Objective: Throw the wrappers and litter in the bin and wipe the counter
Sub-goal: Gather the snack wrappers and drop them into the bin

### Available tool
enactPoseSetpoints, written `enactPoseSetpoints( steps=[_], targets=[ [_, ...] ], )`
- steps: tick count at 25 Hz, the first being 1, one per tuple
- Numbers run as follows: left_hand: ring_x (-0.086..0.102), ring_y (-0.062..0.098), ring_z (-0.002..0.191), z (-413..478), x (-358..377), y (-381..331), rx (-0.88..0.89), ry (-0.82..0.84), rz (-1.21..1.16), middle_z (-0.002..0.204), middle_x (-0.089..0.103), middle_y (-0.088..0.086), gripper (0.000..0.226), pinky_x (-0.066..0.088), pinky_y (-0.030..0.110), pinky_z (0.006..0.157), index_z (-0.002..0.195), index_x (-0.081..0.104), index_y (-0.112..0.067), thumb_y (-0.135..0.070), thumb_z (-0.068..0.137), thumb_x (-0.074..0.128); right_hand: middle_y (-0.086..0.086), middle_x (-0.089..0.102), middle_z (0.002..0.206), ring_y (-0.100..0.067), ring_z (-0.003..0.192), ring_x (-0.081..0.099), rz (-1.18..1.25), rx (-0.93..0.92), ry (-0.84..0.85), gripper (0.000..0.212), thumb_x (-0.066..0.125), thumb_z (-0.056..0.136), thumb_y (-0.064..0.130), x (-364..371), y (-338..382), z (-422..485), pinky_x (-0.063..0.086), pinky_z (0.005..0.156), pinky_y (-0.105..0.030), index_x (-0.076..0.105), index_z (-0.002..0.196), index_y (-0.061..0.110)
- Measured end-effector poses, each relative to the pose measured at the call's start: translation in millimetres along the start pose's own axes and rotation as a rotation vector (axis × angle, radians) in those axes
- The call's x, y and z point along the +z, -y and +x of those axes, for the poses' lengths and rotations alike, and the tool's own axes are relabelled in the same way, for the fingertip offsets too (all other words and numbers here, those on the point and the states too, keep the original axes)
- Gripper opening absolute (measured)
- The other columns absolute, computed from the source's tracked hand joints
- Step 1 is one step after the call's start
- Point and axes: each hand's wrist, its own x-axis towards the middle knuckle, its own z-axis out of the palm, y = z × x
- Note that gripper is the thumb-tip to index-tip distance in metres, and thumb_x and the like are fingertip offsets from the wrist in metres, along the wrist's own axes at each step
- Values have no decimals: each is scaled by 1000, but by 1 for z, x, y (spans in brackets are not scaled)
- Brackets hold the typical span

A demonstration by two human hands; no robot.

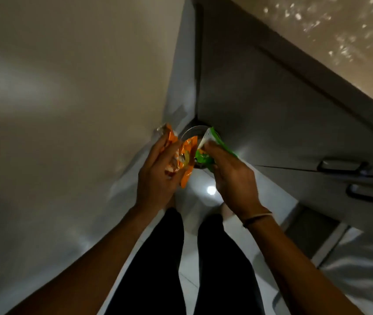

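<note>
Just past both hands sits the small round bin [192, 133], tucked in the floor corner. Left hand [158, 176] grips orange wrappers [186, 160], right hand [231, 176] pinches a green packet [215, 142]. I'd centre everything over the opening before releasing, since it looks narrow.

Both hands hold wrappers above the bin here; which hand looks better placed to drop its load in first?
Probably the right hand: its green wrapper already overlaps the bin opening. The left hand holds the orange wrappers mostly at the bin's left edge.
</note>
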Motion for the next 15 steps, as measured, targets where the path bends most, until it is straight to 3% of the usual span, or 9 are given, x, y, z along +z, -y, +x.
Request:
enactPoseSetpoints(
  steps=[3,7,10,12,15],
  targets=[
    [46,31,153,7,62,59,-106,131,41,172,39,5,66,54,55,112,153,57,-20,-26,92,82,-11,68,139,-35,118,70,-93,89,154,56,66,102,15,60,-60,24,60,97,-42,49,155,24],
    [49,36,150,47,137,121,-149,193,29,171,40,12,82,52,52,116,160,46,-17,-53,92,74,-11,66,143,-35,126,67,-119,150,172,52,57,107,21,127,-129,63,57,106,-46,45,157,21],
    [44,35,154,84,195,164,-140,232,81,171,38,14,90,48,48,120,164,37,-16,-65,94,63,-17,69,136,-41,114,71,-96,152,158,50,53,108,20,179,-171,96,61,96,-54,43,157,18],
    [23,35,164,97,223,186,-129,360,99,177,23,14,94,34,49,129,167,29,-17,-71,93,50,-17,64,141,-40,116,69,-173,98,231,49,48,109,16,203,-190,109,59,97,-51,40,158,13],
    [-12,35,166,93,242,209,-41,616,244,180,-11,11,86,16,57,134,171,1,-23,-57,107,47,-15,34,168,-38,154,38,-194,100,408,59,46,106,7,217,-207,114,37,125,-52,29,163,11]
  ],
)
